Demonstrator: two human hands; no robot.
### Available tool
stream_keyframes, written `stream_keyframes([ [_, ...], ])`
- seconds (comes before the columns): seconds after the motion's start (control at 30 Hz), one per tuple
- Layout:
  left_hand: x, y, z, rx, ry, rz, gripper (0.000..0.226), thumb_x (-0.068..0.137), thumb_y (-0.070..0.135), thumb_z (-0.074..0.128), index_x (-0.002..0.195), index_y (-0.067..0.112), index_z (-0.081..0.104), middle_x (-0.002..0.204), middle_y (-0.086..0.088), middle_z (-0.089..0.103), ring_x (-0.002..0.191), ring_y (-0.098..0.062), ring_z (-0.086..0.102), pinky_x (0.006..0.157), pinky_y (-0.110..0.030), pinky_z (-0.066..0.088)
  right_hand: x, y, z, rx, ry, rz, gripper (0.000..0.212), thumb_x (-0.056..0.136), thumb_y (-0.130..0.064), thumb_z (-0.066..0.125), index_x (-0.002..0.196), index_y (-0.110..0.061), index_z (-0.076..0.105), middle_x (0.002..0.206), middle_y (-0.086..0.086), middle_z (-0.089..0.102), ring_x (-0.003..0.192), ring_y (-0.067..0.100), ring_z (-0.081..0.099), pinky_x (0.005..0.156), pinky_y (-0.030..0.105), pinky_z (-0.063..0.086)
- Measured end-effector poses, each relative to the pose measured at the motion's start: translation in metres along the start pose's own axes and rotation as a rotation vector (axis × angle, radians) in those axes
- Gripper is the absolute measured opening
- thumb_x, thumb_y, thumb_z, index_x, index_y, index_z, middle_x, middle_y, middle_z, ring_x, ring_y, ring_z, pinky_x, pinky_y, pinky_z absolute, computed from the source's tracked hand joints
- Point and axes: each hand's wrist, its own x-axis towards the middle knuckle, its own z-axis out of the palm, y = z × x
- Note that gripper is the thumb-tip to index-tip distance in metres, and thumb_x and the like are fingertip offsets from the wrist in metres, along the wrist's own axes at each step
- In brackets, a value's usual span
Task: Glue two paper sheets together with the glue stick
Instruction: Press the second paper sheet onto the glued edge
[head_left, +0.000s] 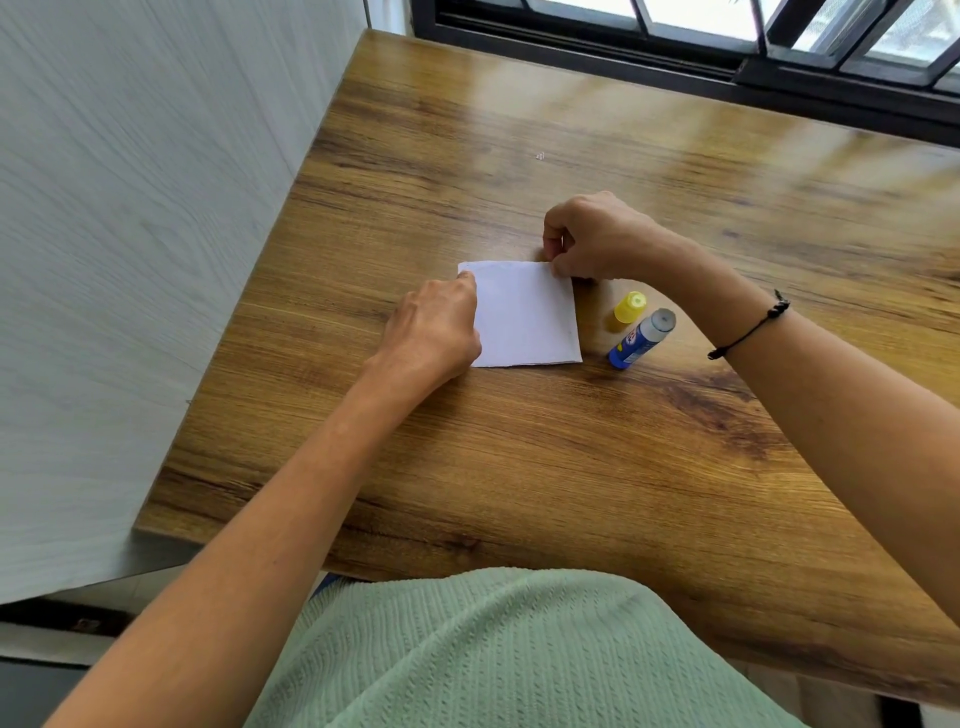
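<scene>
We are aligning the sheets (524, 314) on the table (571, 467), left hand (434, 332) and right hand (592, 236) pinching their far corners; uncapped glue stick (641, 338) lying right of them. Next, presumably: pressing flat.

The left hand (434, 332) covers the paper's (527, 317) left edge; whether one sheet or two lies there cannot be told. The glue stick's (640, 340) label is unreadable.
</scene>
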Motion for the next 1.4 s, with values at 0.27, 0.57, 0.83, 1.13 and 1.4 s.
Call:
stream_keyframes([
  [0.27, -0.002, 0.003, -0.003, 0.041, -0.031, 0.001, 0.037, 0.083, 0.011, 0.055, 0.119, 0.007, 0.045, 0.109, -0.017, 0.061, 0.104, -0.036, 0.054, 0.073, -0.036, 0.037, 0.002, 0.001, 0.001, -0.013, 0.008, 0.019, 0.012, 0.076, 0.001, 0.055, 0.082, -0.008, 0.061, 0.066, -0.008, 0.046, 0.057, 0.008, 0.044, 0.042, 0.023, 0.039],
  [0.57, -0.006, 0.008, -0.010, 0.173, -0.083, -0.001, 0.058, 0.088, 0.011, 0.050, 0.140, 0.007, 0.025, 0.122, -0.021, 0.054, 0.113, -0.038, 0.050, 0.081, -0.042, 0.042, 0.015, 0.010, -0.006, -0.077, -0.131, 0.140, 0.021, 0.078, -0.022, 0.070, 0.071, -0.007, 0.058, 0.054, 0.006, 0.061, 0.040, 0.016, 0.053, 0.035, 0.019, 0.039],
  [0.83, -0.009, 0.002, -0.021, 0.228, -0.208, 0.017, 0.080, 0.083, 0.033, 0.061, 0.145, 0.020, 0.010, 0.128, -0.016, 0.052, 0.118, -0.036, 0.047, 0.086, -0.041, 0.040, 0.010, 0.004, -0.021, -0.158, -0.235, 0.125, 0.024, 0.083, -0.027, 0.064, 0.078, -0.004, 0.062, 0.055, 0.004, 0.060, 0.044, 0.015, 0.050, 0.043, 0.023, 0.040],
  [1.13, -0.010, -0.009, -0.020, 0.146, -0.198, 0.004, 0.070, 0.080, 0.040, 0.063, 0.136, 0.023, 0.024, 0.119, -0.014, 0.057, 0.111, -0.035, 0.052, 0.077, -0.039, 0.038, -0.051, -0.087, -0.008, 0.110, 0.193, -0.082, 0.036, 0.085, -0.001, 0.041, 0.118, 0.000, 0.055, 0.121, 0.019, 0.059, 0.113, 0.032, 0.052, 0.093, 0.037, 0.041],
  [1.4, -0.007, -0.011, -0.017, 0.185, -0.143, 0.066, 0.063, 0.087, 0.033, 0.050, 0.140, 0.023, 0.017, 0.119, -0.019, 0.058, 0.110, -0.037, 0.054, 0.083, -0.040, 0.043, -0.059, -0.075, 0.099, 0.062, 0.205, -0.008, 0.065, 0.090, -0.013, 0.038, 0.146, -0.006, 0.006, 0.157, 0.014, 0.003, 0.145, 0.023, -0.003, 0.115, 0.034, -0.004],
])
